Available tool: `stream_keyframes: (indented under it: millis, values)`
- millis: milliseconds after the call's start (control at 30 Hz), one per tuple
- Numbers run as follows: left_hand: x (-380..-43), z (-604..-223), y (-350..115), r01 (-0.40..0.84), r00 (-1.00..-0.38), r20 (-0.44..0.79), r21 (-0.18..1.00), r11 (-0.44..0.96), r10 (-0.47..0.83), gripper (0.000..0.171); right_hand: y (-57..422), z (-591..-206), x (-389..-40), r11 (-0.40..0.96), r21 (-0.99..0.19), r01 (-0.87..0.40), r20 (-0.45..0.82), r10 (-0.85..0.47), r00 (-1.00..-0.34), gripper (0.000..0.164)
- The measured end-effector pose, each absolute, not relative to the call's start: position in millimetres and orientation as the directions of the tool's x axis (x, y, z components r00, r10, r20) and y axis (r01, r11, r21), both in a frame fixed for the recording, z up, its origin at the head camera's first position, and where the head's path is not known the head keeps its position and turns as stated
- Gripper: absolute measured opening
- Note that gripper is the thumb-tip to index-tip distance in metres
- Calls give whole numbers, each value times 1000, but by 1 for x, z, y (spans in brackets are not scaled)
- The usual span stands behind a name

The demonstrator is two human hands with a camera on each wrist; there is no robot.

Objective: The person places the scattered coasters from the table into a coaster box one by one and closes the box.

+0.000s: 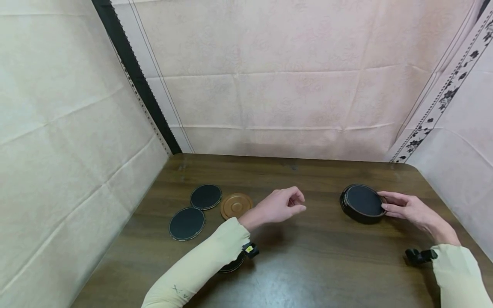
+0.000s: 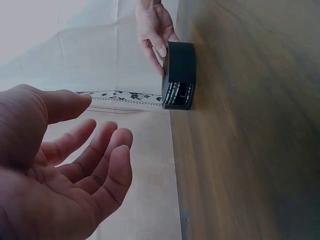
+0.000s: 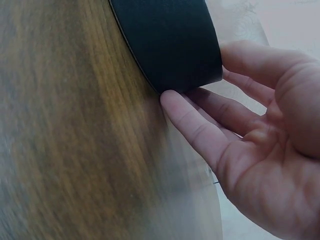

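A round black coaster holder [image 1: 363, 204] stands at the right of the table, a dark coaster on top. My right hand [image 1: 414, 214] grips its right edge, thumb at the upper rim and fingers against the side. In the left wrist view, a cutout in the holder [image 2: 181, 62] shows pale-edged coasters stacked inside. My left hand [image 1: 279, 204] hovers over the middle of the table, fingers loosely curled and holding nothing. Left of it lie two dark round coasters [image 1: 206, 196] and a brown ringed disc [image 1: 236, 205]. Another dark disc [image 1: 233, 264] is partly hidden beneath the left sleeve.
The brown wooden table [image 1: 316, 261] meets pale cloth walls [image 1: 289, 98] at its back and sides. A black strip [image 1: 142, 85] runs down the back left corner. Wrist cameras [image 1: 420, 256] are strapped on both sleeves.
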State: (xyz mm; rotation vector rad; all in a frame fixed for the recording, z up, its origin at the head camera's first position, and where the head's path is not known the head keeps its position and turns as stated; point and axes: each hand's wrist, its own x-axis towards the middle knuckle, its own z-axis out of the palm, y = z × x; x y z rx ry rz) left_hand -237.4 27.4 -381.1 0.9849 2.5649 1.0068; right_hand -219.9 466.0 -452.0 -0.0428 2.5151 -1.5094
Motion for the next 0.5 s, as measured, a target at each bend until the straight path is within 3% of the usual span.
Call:
stream_keyframes:
  millis: [500]
  values:
    - [-220, -405, -26, 594, -717, 18, 539, 597, 697, 21, 467, -456, -221, 399, -915, 66, -139, -158, -978, 66]
